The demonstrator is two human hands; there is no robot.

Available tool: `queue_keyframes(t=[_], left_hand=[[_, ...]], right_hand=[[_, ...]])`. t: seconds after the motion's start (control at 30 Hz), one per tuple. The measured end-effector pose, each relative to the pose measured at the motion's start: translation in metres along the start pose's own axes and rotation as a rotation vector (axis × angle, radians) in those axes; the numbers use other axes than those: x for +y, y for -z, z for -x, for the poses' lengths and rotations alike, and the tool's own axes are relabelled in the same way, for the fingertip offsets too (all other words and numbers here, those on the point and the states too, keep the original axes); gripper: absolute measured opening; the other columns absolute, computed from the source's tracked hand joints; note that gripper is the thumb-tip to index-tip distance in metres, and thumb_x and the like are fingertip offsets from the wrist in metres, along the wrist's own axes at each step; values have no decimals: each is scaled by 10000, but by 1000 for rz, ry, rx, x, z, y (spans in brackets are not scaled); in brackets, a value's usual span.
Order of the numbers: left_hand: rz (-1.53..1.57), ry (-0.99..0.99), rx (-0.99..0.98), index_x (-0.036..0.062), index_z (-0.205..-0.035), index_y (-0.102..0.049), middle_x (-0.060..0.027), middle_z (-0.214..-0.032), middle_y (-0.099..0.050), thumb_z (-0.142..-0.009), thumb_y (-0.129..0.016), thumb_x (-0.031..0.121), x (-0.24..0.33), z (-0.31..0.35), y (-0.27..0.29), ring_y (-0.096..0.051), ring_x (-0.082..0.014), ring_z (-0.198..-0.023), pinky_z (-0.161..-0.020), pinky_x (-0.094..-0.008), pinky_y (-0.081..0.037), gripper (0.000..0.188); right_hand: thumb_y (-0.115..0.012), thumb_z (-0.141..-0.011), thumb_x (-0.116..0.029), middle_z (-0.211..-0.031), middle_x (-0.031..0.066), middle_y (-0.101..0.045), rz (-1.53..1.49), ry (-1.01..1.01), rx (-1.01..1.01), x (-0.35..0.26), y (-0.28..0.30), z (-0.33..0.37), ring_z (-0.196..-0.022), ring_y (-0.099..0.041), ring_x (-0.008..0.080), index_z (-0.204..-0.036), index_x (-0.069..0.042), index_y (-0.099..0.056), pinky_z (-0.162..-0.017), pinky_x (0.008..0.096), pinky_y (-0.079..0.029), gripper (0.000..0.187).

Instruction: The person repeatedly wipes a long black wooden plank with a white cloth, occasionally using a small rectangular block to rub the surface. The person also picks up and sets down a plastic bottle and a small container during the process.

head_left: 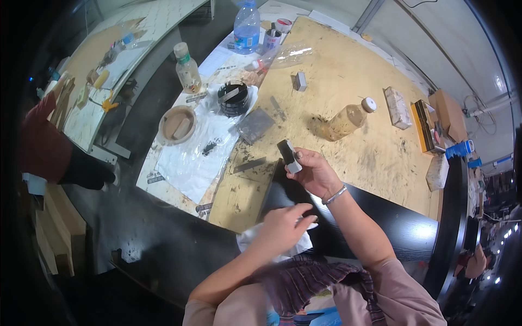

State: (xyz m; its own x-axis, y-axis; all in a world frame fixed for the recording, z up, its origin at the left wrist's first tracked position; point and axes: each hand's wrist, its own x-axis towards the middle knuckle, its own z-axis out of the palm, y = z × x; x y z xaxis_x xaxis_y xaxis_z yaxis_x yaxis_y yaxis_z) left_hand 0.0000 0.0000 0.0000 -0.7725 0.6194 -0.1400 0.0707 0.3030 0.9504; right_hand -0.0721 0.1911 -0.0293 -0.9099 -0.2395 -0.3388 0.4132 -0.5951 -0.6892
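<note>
My right hand point(317, 175), with a silver bangle at the wrist, pinches a small grey-white block point(294, 165) with a black face point(285, 152). It holds the block tilted above the edge of a glossy black board point(375, 217). Lower and to the left, my left hand point(283, 227) is closed on a crumpled white cloth point(298, 247), part of which hangs below the fingers. The cloth is near the board's front edge, and the hand partly hides it. A dark flat strip point(249, 165) and a grey square pad point(255, 126) lie beyond my hands.
An open tub of black paste point(234, 103) stands on white plastic sheeting point(187, 168), beside a round wooden dish point(178, 125). A bottle of yellowish liquid point(348, 120) lies tilted on the stained tabletop point(375, 157). Another small block point(300, 81) sits farther back. At far left stands another person point(49, 146).
</note>
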Motion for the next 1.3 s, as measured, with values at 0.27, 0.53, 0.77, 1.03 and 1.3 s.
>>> queue_keyframes(t=[0.27,0.53,0.77,1.03,1.3], left_hand=[[238,-117,270,5,-1121,-705,-63,-938,-705,-897,-736,78,-15,-19,7,-654,-143,-858,-768,-296,-523,238],[306,-26,448,0,-1121,-618,-32,-914,-687,-888,-767,47,-8,-47,24,-642,-90,-828,-747,-237,-511,280],[-166,75,729,21,-1088,-664,-50,-859,-699,-842,-788,35,-77,-36,89,-636,-120,-729,-683,-277,-537,276],[-664,447,621,93,-1200,-656,-73,-887,-692,-799,-815,219,-132,11,129,-674,-273,-836,-713,-428,-511,450],[-413,-189,87,48,-1138,-684,-87,-936,-690,-759,-833,163,-35,47,48,-672,-301,-812,-727,-384,-544,424]], right_hand=[[-817,-859,-257,-1008,76,-708,-137,127,23,-6,-7,16,-937,-700,211,-1246,-25,-632,-840,367,-606,487],[-773,-907,-196,-1145,33,-708,-152,104,14,22,-16,16,-1047,-664,170,-1312,-42,-612,-972,383,-526,462],[-814,-858,-364,-1143,67,-683,-101,77,-38,31,-11,13,-1066,-640,174,-1398,-17,-549,-1002,389,-533,694],[-830,-813,-474,-1163,65,-648,-203,31,-330,29,-22,10,-1082,-629,186,-1408,-25,-526,-991,378,-534,805],[-829,-848,-370,-1161,84,-659,18,10,-178,28,-26,31,-1075,-635,181,-1353,4,-576,-975,345,-535,677]])
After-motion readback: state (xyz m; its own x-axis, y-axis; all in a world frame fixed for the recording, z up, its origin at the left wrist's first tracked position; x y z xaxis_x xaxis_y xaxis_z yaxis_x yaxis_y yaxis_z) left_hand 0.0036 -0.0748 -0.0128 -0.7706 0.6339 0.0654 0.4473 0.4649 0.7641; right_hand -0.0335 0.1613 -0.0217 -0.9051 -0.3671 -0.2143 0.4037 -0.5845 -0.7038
